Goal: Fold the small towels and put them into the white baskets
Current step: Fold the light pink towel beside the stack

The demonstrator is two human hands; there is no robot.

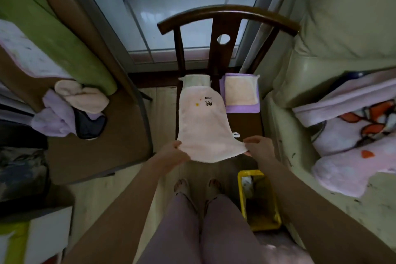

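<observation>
We see both hands out in front of us over a dark wooden chair (225, 17). Our left hand (173, 153) pinches the near left corner of a pale pink towel (203, 122), fingers (177, 144) curled over the edge, and our right hand (260, 146) pinches the near right corner in the same way. The towel is spread flat along the chair seat, with its far end reaching the chair back and small embroidered marks near the middle; a little white loop sticks out at its right edge, close to our right hand. Just beside it, on the right of the seat, lies a folded purple-edged towel (241, 94). To our left, a heap of unfolded pink and lilac towels (68, 109) sits on a brown seat (107, 146). A yellow bin (258, 199) stands on the floor by our right leg.
</observation>
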